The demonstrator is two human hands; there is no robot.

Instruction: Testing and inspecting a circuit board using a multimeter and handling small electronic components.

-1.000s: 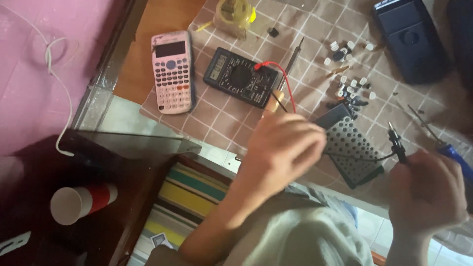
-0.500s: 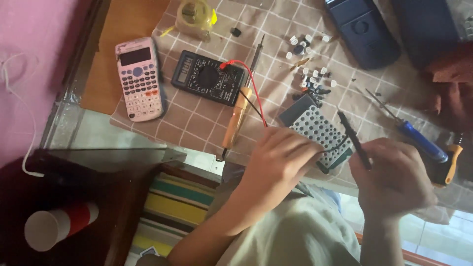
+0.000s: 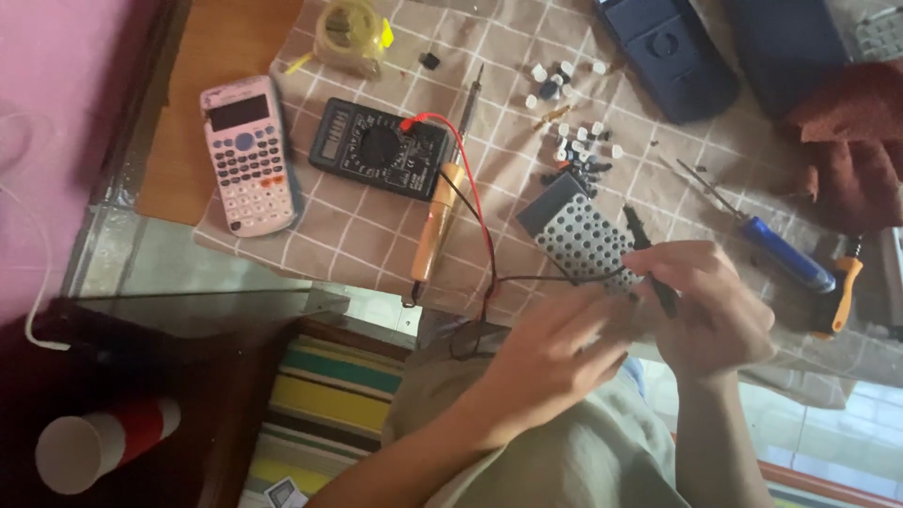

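Observation:
My right hand [image 3: 712, 315] grips a black test probe [image 3: 647, 246], its tip over the right edge of a grey perforated board [image 3: 576, 233] on the checked cloth. My left hand [image 3: 553, 356] is blurred just below the board, with its fingers stretched toward the right hand; whether it holds anything is hidden. A black lead and a red lead [image 3: 476, 202] run from the hands to a black multimeter [image 3: 380, 149]. A soldering iron with an orange handle [image 3: 438, 224] lies beside the meter.
A pink calculator [image 3: 249, 155] lies left. Small white buttons [image 3: 572, 124] are scattered above the board. A blue screwdriver [image 3: 784, 254], an orange-handled tool [image 3: 843, 293], dark blue casings [image 3: 670, 52], a tape roll [image 3: 353, 28] and reddish cloth [image 3: 851, 141] surround them. A paper cup [image 3: 92, 444] sits below.
My left hand has slid down off the perforated board, which now shows more. My right hand has brought the probe left to the board's edge. The view has shifted.

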